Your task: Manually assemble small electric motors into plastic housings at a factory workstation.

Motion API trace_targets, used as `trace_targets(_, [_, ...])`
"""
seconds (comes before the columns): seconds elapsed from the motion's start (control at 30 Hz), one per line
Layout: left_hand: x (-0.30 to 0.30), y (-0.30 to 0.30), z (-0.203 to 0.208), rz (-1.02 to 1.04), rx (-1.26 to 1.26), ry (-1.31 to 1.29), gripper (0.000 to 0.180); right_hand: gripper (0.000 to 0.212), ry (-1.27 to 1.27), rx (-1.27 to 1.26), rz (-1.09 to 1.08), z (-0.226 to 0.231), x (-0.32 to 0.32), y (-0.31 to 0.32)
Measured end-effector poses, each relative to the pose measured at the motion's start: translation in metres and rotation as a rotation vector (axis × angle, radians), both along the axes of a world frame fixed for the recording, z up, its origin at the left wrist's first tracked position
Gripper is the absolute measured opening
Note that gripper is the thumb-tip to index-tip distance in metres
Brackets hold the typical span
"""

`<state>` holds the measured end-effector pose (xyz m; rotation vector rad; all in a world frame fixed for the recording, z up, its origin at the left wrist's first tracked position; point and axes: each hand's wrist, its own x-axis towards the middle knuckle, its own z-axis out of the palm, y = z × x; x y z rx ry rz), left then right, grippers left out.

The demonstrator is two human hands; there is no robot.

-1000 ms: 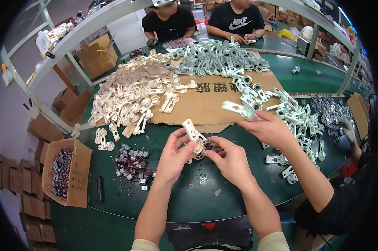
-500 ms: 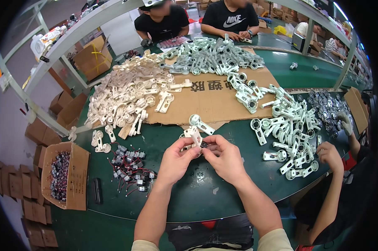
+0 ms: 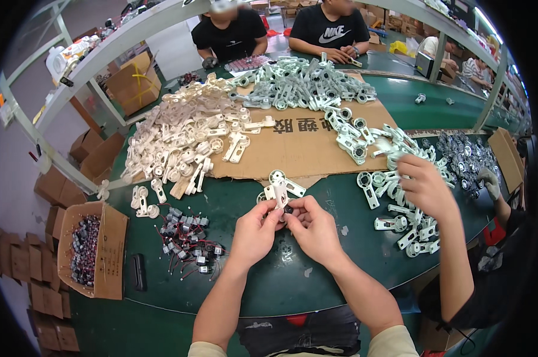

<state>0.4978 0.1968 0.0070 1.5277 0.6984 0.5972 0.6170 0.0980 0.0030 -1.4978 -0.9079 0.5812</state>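
My left hand [image 3: 254, 233] is closed around the lower part of a white plastic housing [image 3: 281, 194], which stands roughly upright above the bench. Against its lower right side sits a small dark part [image 3: 288, 209]. My right hand [image 3: 314, 231] has thumb and fingers pinched at that dark part, touching the housing. Just beyond my hands lies a similar white housing with a round end [image 3: 277, 177]. To the left of my left forearm is a loose heap of small motors [image 3: 188, 235] with red and dark wires.
Cream housings [image 3: 179, 140] pile up at left on flattened cardboard [image 3: 263, 152]. Pale green ones lie at the back [image 3: 304, 83] and right [image 3: 400, 205]. A carton of motors [image 3: 111, 256] and a black case [image 3: 138, 272] are at left. A co-worker's hand [image 3: 423, 184] reaches in from the right.
The housing in my hands has turned slightly, showing a narrower side. The co-worker's arm at right has swung left and away from me, over the pale green housings.
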Motion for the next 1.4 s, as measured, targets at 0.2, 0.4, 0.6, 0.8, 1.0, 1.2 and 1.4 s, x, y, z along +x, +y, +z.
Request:
trace_targets(0.2, [-0.005, 0.0, 0.0, 0.008, 0.021, -0.006, 0.026, 0.021, -0.162, 0.028, -0.039, 0.001, -0.005, -0.001])
trace_targets(0.4, [-0.006, 0.0, 0.002, 0.04, 0.072, 0.046, 0.026, 0.022, -0.167, 0.022, -0.034, 0.0, -0.008, -0.001])
trace_targets(0.6, [-0.009, 0.0, 0.004, 0.044, 0.374, 0.154, 0.024, 0.023, -0.318, 0.058, -0.065, -0.008, -0.007, 0.001])
trace_targets(0.8, [-0.003, 0.0, 0.003, -0.021, 0.037, 0.062, 0.022, 0.025, -0.319, 0.084, -0.081, -0.009, -0.009, 0.003])
trace_targets(1.0, [-0.001, 0.0, 0.002, -0.004, -0.006, -0.019, 0.024, 0.025, -0.291, 0.023, 0.009, 0.001, -0.01, -0.002])
trace_targets(1.2, [-0.007, 0.009, 0.005, -0.07, -0.125, -0.174, 0.029, 0.031, -0.223, 0.061, 0.054, 0.006, -0.003, -0.004])
trace_targets(1.4, [-0.008, 0.013, 0.001, -0.149, -0.179, -0.209, 0.031, 0.026, -0.173, 0.089, 0.072, 0.006, -0.001, -0.002])
